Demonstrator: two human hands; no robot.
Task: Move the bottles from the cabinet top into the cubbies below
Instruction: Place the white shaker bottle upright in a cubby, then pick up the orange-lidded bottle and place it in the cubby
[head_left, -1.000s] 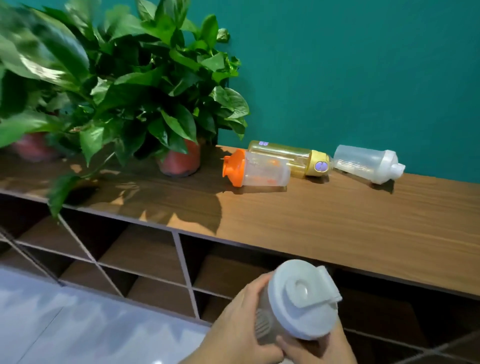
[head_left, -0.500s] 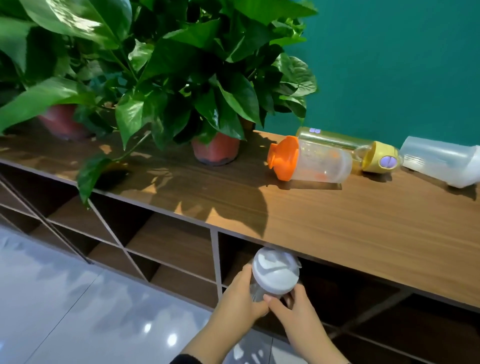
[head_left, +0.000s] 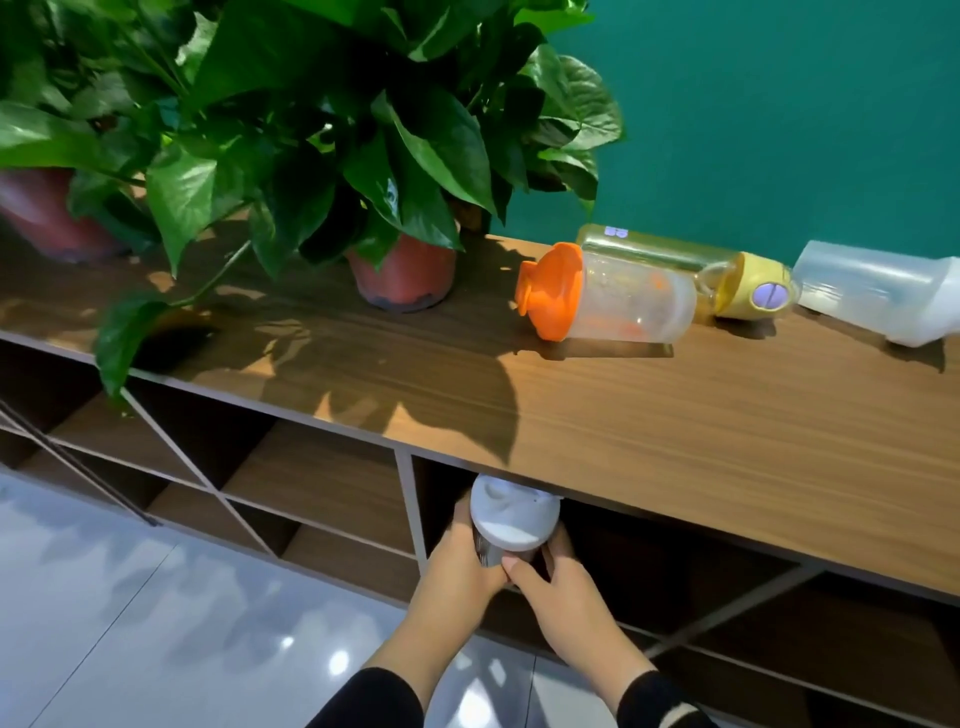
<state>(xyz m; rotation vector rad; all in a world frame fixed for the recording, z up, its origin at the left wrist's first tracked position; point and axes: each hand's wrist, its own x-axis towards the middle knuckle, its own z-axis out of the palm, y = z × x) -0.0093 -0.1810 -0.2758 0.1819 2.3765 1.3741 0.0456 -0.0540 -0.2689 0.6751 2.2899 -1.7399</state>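
Head view: left hand (head_left: 457, 577) and right hand (head_left: 566, 597) each close their grip on the upright translucent shaker bottle with white flip lid (head_left: 511, 522), at the mouth of a top-row cubby (head_left: 649, 556). Risk: the lid sits just under the wood-grain surface (head_left: 675, 415) edge and may strike it. At two o'clock, the orange-lidded clear bottle (head_left: 608, 299) lies on its side and could roll.
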